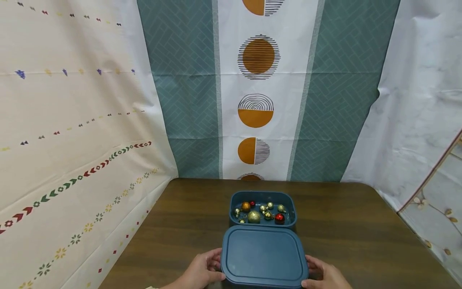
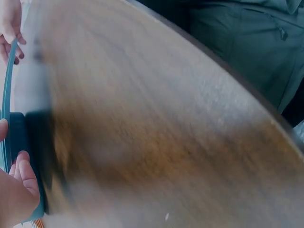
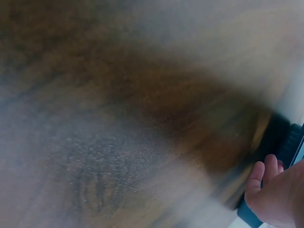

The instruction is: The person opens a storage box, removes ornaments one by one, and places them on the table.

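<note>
A blue rectangular lid (image 1: 264, 255) with rounded corners is held level between my two hands. My left hand (image 1: 203, 269) grips its left edge, thumb at the near corner and fingers along the side. On the opposite edge, my right hand (image 1: 323, 274) pinches it the same way. Just beyond the lid stands an open blue box (image 1: 293, 212) holding several small gold, red and orange baubles (image 1: 254, 217). The left wrist view shows the lid (image 2: 6, 90) as a thin edge, with the dark box (image 2: 19, 135) behind it.
The brown wooden table (image 1: 346, 224) extends to both sides of the box. A patterned cream cloth (image 1: 83, 160) hangs at the left, a green and white curtain (image 1: 191, 120) at the back, and a white cloth (image 1: 408, 132) at the right.
</note>
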Demonstrator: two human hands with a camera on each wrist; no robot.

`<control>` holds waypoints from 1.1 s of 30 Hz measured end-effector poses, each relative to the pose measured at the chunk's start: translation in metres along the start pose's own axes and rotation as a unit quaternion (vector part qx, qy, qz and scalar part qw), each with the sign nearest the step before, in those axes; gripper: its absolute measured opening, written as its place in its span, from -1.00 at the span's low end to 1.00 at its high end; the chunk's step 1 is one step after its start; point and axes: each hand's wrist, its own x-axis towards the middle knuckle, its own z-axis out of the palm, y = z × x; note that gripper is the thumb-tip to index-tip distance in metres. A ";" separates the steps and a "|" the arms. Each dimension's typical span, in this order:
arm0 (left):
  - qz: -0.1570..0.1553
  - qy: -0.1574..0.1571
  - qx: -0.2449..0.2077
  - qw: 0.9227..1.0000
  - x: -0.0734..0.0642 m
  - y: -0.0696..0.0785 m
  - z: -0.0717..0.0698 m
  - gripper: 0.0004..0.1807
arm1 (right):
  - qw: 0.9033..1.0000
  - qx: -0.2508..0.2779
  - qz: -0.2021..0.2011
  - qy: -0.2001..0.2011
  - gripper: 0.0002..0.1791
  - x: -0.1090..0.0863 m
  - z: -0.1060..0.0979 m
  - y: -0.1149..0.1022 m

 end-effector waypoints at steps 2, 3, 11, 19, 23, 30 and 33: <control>0.010 0.004 0.008 1.000 0.002 -0.002 0.000 -0.24 | 1.000 -0.006 -0.011 0.002 -0.06 0.002 0.000 0.000; 0.013 0.007 0.012 1.000 0.003 -0.003 0.000 -0.24 | 1.000 -0.012 -0.014 0.004 -0.06 0.003 0.000 0.000; 0.014 0.020 0.042 0.999 0.013 -0.009 -0.002 -0.25 | 0.999 -0.047 -0.012 0.019 -0.04 0.013 0.002 -0.001; 0.020 0.022 0.078 0.996 0.025 -0.011 -0.005 -0.29 | 0.995 -0.087 -0.003 0.044 -0.11 0.025 0.002 -0.001; 0.018 0.027 0.125 0.992 0.029 -0.013 -0.007 -0.35 | 0.993 -0.107 0.006 0.046 -0.13 0.027 0.003 0.000; 0.008 0.034 0.164 0.986 0.030 -0.011 -0.012 -0.42 | 0.994 -0.104 -0.005 0.035 -0.16 0.025 0.001 0.003; 0.002 0.033 0.151 0.988 0.032 -0.007 -0.013 -0.42 | 0.995 -0.098 -0.008 0.034 -0.18 0.025 0.000 0.001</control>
